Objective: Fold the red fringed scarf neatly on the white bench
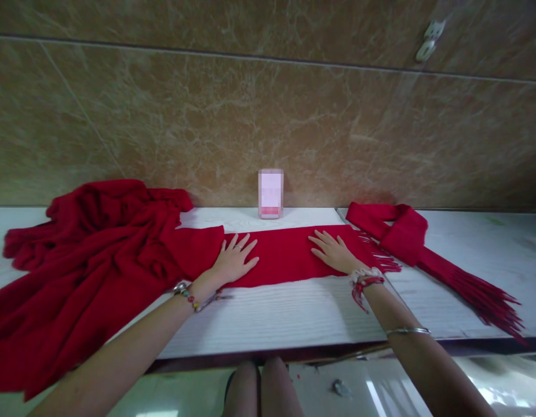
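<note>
Red fringed scarf (285, 258) lies flat on a white table (268, 324) in the head view, my left grip (233, 262) and right grip (336, 255) pressing it from above, both spread apart, clamped on nothing, I judge to keep it smooth. Rumpled red cloth (102, 260) lies left of the left grip, a looped scarf (409, 242) right of the right; a pixelated panel (270, 194) stands beyond, between both.

Indoor room, home or small workshop, can't tell which. Evidence: brown marble-look tile wall (233, 121) with pale joint lines, small white fitting (425, 51) on it, white wood-grain desk (272, 318) up against it, glossy light floor (189, 391) throwing reflections. Red fringed scarf (285, 255) on the desk suits either.
</note>
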{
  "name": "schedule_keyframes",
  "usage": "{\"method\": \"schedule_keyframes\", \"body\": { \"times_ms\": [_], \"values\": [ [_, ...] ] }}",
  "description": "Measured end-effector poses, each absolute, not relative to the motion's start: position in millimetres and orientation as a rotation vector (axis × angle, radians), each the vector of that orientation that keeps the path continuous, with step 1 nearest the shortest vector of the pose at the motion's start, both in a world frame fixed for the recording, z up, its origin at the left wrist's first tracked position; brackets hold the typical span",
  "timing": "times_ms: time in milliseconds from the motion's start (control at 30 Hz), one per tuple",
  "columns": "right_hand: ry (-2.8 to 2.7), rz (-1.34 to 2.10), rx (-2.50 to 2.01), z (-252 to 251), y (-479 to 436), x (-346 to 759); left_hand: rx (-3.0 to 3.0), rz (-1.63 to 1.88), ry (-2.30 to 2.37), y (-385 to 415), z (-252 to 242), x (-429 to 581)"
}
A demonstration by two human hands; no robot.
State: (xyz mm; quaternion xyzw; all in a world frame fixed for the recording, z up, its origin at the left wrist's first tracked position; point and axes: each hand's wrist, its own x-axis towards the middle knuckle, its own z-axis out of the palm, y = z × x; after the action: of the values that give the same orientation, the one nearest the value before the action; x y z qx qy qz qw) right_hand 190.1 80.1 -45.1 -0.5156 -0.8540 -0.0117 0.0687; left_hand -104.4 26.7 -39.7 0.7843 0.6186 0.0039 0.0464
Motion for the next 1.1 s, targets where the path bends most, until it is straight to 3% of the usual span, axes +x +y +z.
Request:
{"method": "schedule_keyframes", "body": {
  "times_ms": [333,633,867,1100],
  "values": [
    [-2.701,0.031,-1.329,-40,59,90,2.46,0.05,1.933,52,-44,-89],
    [-2.469,-0.18,-1.765,-48,82,141,2.397,0.022,1.924,51,-43,-100],
    [-2.721,-0.074,-1.236,-52,80,108,2.52,0.037,1.744,55,-46,-105],
    [-2.669,-0.297,-1.498,-65,102,194,2.499,-0.004,1.724,57,-45,-107]
  ]
}}
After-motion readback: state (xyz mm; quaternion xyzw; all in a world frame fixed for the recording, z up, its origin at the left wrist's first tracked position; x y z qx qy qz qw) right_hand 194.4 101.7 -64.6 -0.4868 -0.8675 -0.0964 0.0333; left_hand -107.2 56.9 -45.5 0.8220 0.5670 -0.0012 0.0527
